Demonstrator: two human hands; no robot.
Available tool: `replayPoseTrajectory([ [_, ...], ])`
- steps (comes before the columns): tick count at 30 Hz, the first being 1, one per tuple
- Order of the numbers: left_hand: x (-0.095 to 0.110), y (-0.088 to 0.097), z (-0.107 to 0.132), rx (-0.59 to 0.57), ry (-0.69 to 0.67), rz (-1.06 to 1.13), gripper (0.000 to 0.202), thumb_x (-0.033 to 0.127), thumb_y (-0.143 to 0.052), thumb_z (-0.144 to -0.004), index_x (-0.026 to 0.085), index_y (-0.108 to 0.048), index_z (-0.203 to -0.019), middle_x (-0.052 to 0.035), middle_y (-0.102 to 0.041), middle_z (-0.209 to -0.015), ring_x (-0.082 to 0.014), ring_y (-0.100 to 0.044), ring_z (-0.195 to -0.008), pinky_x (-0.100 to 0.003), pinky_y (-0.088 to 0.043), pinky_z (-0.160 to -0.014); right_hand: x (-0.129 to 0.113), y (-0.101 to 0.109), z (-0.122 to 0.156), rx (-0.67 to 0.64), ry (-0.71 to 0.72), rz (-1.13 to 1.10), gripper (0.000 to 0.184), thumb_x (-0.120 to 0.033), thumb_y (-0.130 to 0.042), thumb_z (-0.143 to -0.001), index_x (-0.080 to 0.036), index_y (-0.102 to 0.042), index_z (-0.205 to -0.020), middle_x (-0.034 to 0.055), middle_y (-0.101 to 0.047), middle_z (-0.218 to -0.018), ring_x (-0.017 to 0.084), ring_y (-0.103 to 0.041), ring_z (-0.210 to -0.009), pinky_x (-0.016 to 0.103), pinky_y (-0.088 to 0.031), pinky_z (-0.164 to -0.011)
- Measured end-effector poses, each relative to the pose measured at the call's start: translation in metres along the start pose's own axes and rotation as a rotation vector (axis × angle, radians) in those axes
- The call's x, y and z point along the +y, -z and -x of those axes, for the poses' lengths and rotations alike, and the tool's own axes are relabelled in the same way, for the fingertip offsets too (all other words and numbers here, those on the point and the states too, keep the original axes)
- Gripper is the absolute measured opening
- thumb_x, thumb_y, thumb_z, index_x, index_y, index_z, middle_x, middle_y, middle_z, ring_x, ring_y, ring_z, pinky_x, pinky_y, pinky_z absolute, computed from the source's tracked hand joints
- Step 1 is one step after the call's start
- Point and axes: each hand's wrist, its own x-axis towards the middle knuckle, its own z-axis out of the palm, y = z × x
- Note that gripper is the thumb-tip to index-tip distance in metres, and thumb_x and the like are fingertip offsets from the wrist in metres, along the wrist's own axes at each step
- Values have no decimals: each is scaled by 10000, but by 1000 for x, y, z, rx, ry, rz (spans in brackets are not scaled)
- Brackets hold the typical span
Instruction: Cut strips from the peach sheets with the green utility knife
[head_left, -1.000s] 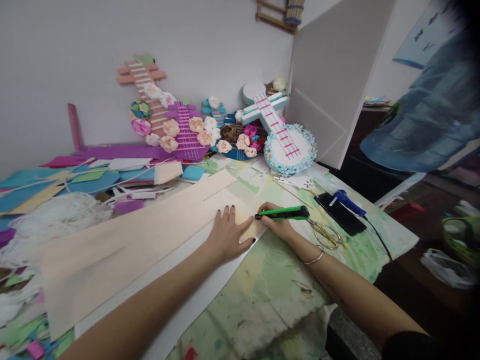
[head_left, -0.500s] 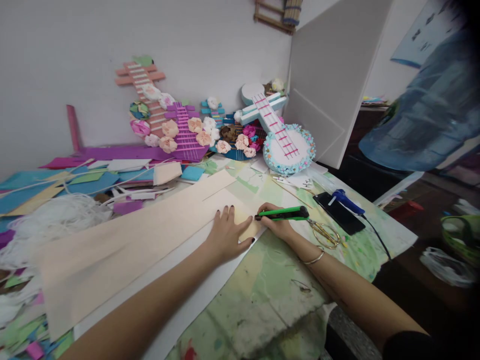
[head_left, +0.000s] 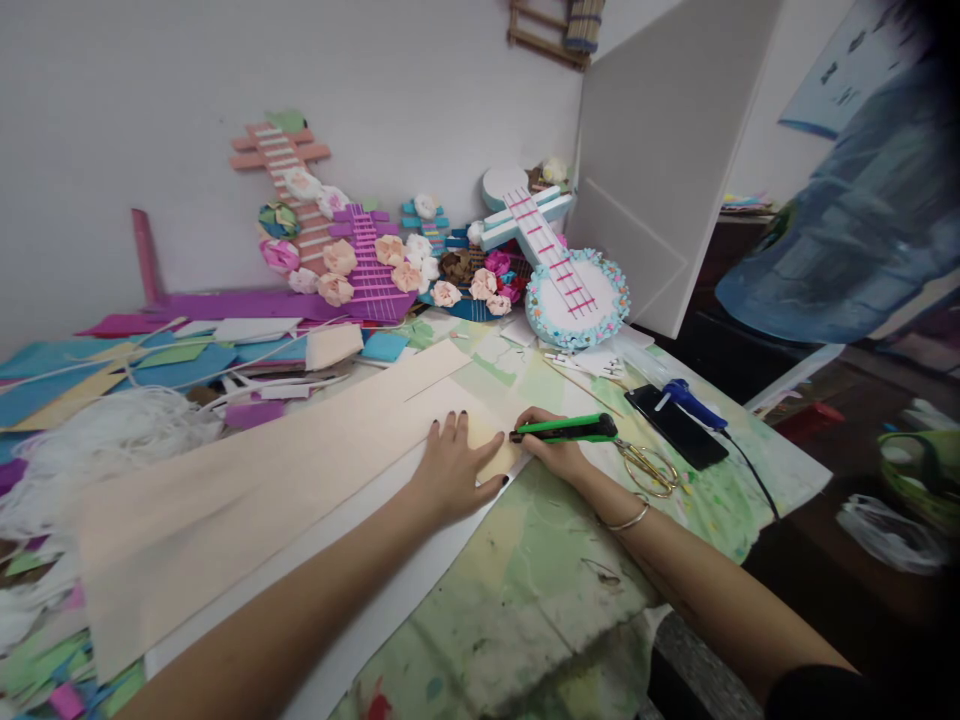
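My left hand (head_left: 456, 468) lies flat with fingers spread, pressing on a small pale yellow piece (head_left: 499, 462) and the white sheet (head_left: 390, 570) under it. In my right hand (head_left: 553, 452) is a green and black utility knife (head_left: 574, 428), its front end close to the left thumb and forefinger at the pale piece's right side. Whether the blade touches the paper I cannot make out. A long peach-coloured sheet (head_left: 277, 470) stretches diagonally to the left, partly over the white one. Gold-handled scissors (head_left: 651, 470) rest just beyond my right wrist.
A black phone (head_left: 679, 425) and a blue glue gun (head_left: 694, 405) with a cord lie at the right. Flower-decorated paper instruments (head_left: 574, 295) lean along the wall. White string (head_left: 120, 440) and coloured paper scraps (head_left: 67, 660) crowd the left. A water jug (head_left: 832, 240) stands beyond the table.
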Motion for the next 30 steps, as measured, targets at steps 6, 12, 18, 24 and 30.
replayPoseTrajectory([
  [6,0,1,0,-8,0,-3,635,600,-474,-883,369,-379,-1467,-165,-331,-1532,-495,-267,-1382,-626,-211,-1056,-2,2,2,9,1,10,100,-191,-528,-691,-185,-579,-777,15,-627,-720,155,-560,-662,266,-435,-626],
  [12,0,1,0,-13,5,-8,638,606,-464,-887,371,-366,-1472,-171,-325,-1534,-498,-263,-1384,-623,-206,-1060,-2,3,3,-1,1,20,117,-174,-521,-682,-183,-583,-781,15,-628,-720,154,-563,-663,266,-437,-634],
  [18,1,1,0,-14,5,-14,640,605,-460,-887,377,-355,-1475,-186,-337,-1518,-511,-255,-1383,-621,-209,-1059,-2,3,4,-5,13,19,104,-204,-538,-689,-180,-582,-780,20,-623,-718,159,-559,-659,275,-435,-636],
  [24,1,1,0,-22,8,-13,641,609,-458,-887,374,-358,-1475,-174,-336,-1519,-505,-251,-1386,-620,-206,-1064,-2,4,6,-2,18,17,103,-203,-539,-706,-181,-579,-797,23,-634,-735,160,-574,-671,273,-443,-641],
  [30,1,1,0,-24,9,-11,641,612,-452,-888,372,-360,-1475,-182,-333,-1519,-514,-248,-1386,-622,-204,-1064,-2,5,7,-12,24,27,89,-188,-544,-706,-181,-584,-785,20,-642,-723,157,-579,-658,268,-442,-630],
])
